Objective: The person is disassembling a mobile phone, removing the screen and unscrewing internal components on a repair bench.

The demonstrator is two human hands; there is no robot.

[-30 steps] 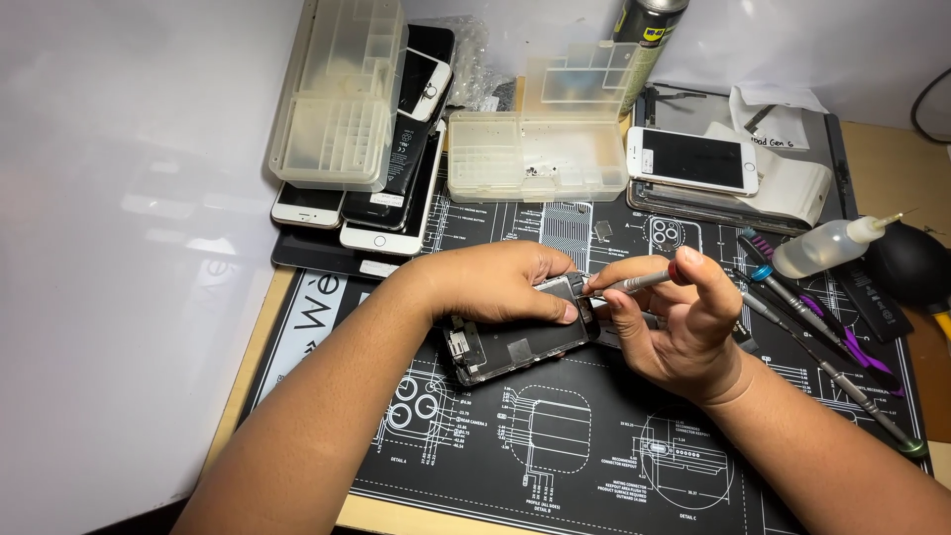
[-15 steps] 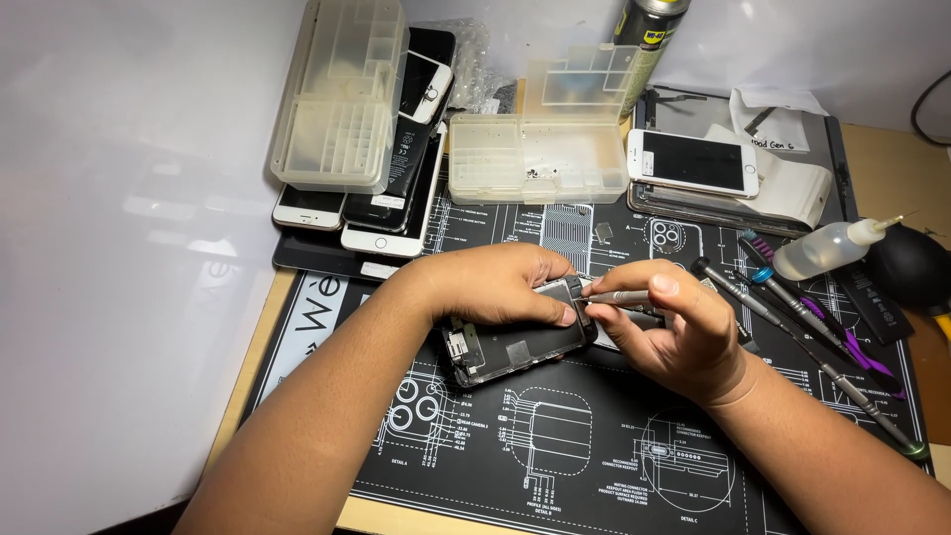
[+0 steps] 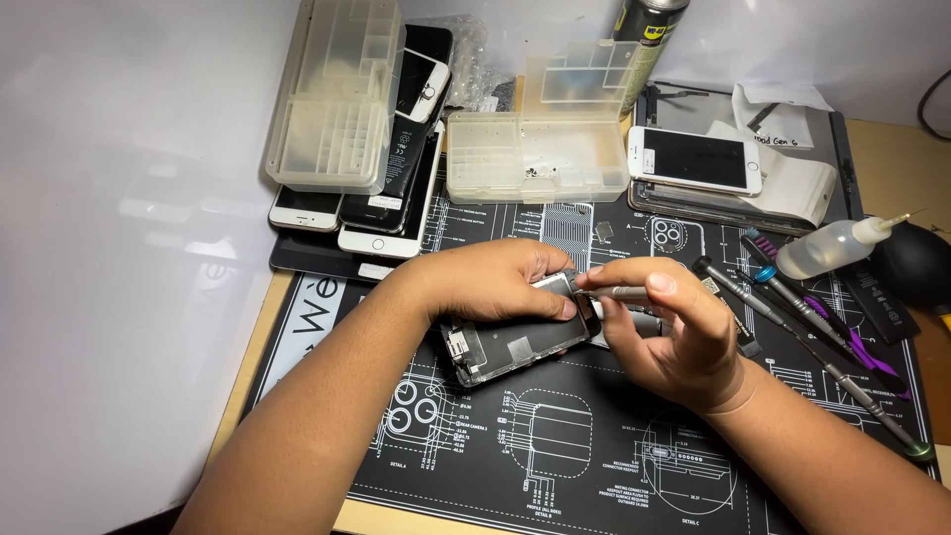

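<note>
An opened phone [image 3: 510, 347] lies screen-down on a black repair mat [image 3: 594, 446], its metal inner plates showing. My left hand [image 3: 490, 282] lies over its upper edge and presses it down, fingertips near the right end. My right hand [image 3: 674, 332] pinches a slim grey screwdriver [image 3: 619, 292] held almost level, its tip at the phone's upper right corner next to my left fingertips. Part of the phone's right end is hidden under both hands.
Several phones [image 3: 381, 213] are stacked at the back left under a clear parts box [image 3: 337, 99]. An open clear organiser [image 3: 535, 159] stands behind. A white phone [image 3: 693, 159], squeeze bottle [image 3: 832, 248], black blower [image 3: 916, 263] and several screwdrivers [image 3: 802, 332] lie to the right.
My right hand has turned over, lowering its thumb and laying the screwdriver flatter towards the phone's corner. My left hand and the phone have stayed put.
</note>
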